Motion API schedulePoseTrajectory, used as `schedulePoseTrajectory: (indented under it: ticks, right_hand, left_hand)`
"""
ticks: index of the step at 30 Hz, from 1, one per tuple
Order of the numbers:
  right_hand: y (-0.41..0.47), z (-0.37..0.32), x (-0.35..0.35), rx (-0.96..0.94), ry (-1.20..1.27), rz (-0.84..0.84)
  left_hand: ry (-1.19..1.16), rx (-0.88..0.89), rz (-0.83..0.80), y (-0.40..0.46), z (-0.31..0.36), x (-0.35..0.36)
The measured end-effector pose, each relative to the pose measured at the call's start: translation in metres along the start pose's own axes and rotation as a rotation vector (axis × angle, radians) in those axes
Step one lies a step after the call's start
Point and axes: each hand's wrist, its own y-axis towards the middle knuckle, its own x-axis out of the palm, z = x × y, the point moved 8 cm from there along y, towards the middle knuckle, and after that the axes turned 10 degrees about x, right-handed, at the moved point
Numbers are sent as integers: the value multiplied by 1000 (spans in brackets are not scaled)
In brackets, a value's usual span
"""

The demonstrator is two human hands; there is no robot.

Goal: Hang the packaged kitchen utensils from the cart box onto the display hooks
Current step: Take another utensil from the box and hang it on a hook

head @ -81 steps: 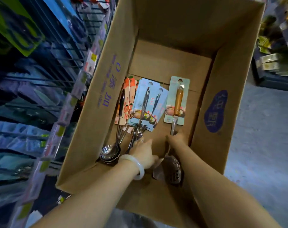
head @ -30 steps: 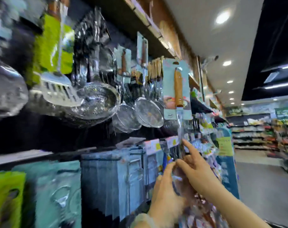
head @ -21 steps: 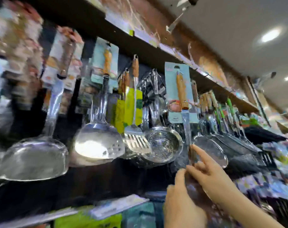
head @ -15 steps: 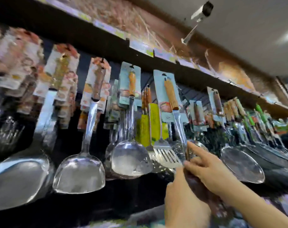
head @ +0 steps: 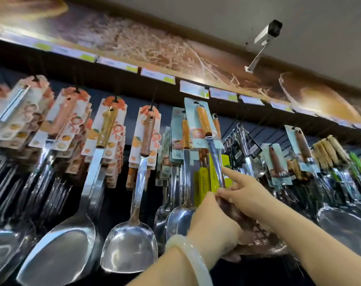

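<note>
I hold up a packaged slotted spatula with a wooden handle on a pale blue card. Its card top is level with a display hook under the shelf edge, in front of matching blue-carded utensils. My right hand pinches the steel shaft, index finger stretched along it. My left hand, with a white bangle on the wrist, grips the spatula's head from below; the head is mostly hidden behind both hands. The cart box is out of view.
Rows of hanging steel turners and ladles on orange cards fill the hooks to the left. Strainers and wooden-handled tools hang to the right. A shelf edge with price tags runs above; a security camera is on the ceiling.
Both hands took the blue-carded spatula from the box and raised it to the display. It has shifted left along the rack and higher, its card now at the hook row.
</note>
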Motion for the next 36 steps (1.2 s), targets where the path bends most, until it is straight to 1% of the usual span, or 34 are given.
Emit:
schedulePoseTrajectory:
  ticks: [1, 2, 4, 5, 9, 11, 15, 19, 22, 25, 28, 31, 33, 34, 36]
  right_hand:
    - [4, -5, 3, -6, 13, -4]
    - [8, -9, 6, -13, 24, -7]
    - [15, -17, 11, -22, 36, -15]
    - [18, -21, 14, -22, 43, -19]
    - [28, -26, 27, -23, 43, -37]
    - [27, -25, 33, -33, 36, -40]
    - [21, -14, 49, -33, -9, -88]
    - [31, 4, 64, -4, -11, -86]
    - [44, 17, 79, 11, -5, -95]
    - [54, 26, 91, 23, 11, -105]
    - [61, 33, 99, 50, 29, -107]
    - [65, 38, 103, 63, -24, -95]
    - [61, 34, 101, 57, -88, -93]
    - [58, 32, 99, 55, -150, -86]
    - [46, 24, 90, 22, -353, -53]
  left_hand:
    - [-26, 8, 29, -1, 7, -8]
    - [16, -8, 69, 2, 12, -24]
    - [105, -12, 81, 6, 16, -34]
    - [113, -29, 102, 7, 17, -40]
    - [132, -74, 98, 15, 10, -58]
    - [155, -68, 87, 13, 4, -59]
    - [104, -103, 33, 5, -12, -58]
    - [189, -130, 30, 0, -24, -61]
    - [318, -154, 37, -2, -34, -67]
    - [425, -174, 6, 4, -43, -73]
    - [469, -218, 12, 9, -50, -77]
    - [476, -225, 8, 12, -61, -75]
    - [541, -231, 4, 15, -69, -75]
    - [575, -235, 8, 14, -70, -74]
    - [666, -223, 50, 9, -58, -74]
